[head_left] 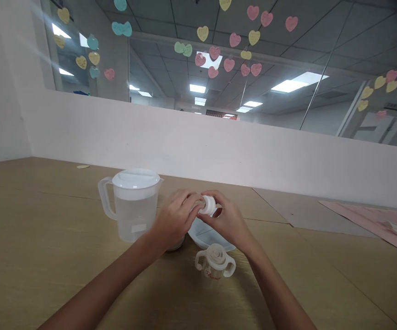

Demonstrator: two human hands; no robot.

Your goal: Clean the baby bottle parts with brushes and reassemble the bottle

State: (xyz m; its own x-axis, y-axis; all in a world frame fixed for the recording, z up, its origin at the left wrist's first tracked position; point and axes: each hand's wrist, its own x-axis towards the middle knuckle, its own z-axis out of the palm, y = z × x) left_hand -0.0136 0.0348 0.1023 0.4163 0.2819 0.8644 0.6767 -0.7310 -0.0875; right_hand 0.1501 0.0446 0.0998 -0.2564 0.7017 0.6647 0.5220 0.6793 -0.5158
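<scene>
Above a shallow pale bowl [207,231], my left hand [177,213] and my right hand [227,217] meet at a small white bottle collar [209,205]. My right thumb and fingers are closed around its right side. The left fingertips pinch at its left side, where a small translucent part shows; the fingers cover most of that part. Just in front of the bowl, a clear baby bottle [215,263] with two white handles and red lettering stands upright. To the left of my hands is a lidded translucent pitcher [136,206] holding clear liquid.
A dark round base [176,245] shows partly under my left wrist. On the right lie a grey sheet [308,213] and a pink cloth [363,220] with something white on it. A white wall [184,137] with a window above borders the wooden table [64,256].
</scene>
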